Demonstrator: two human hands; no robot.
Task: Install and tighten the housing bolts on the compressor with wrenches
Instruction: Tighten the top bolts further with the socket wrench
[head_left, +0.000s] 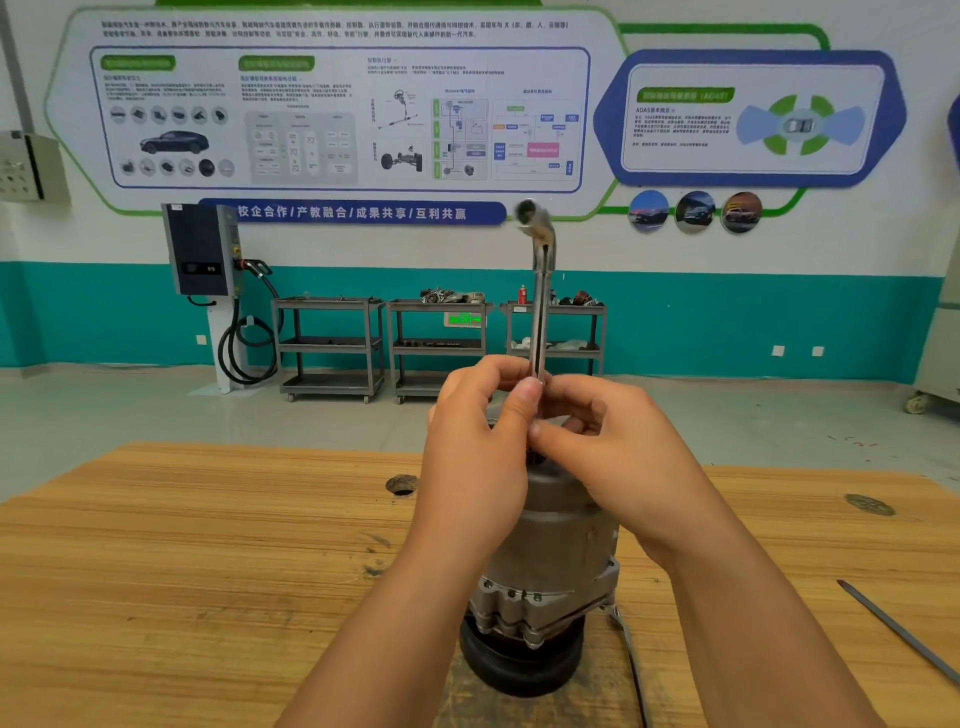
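Your left hand and right hand are both on the lower part of the wrench, which stands upright over the top of the compressor. The left hand's fingers are curled round the shaft, with the thumb laid against it. The right hand pinches the shaft just below that thumb, between its own thumb and bent fingers. The wrench's upper end bends over to the left and ends in an open socket, seen against the far wall. Its lower end is hidden behind your hands, so it cannot be told whether it sits on a bolt. The compressor stands on end on the wooden table, its black pulley down and its grey ribbed body up, near the table's front edge and between your forearms. A grey metal strip lies just beside its base on the right. A thin dark rod lies well apart, towards the table's right edge. A round hole shows in the tabletop to the left of your hands. Three grey carts stand along the far wall below a poster, with a charging unit to their left.
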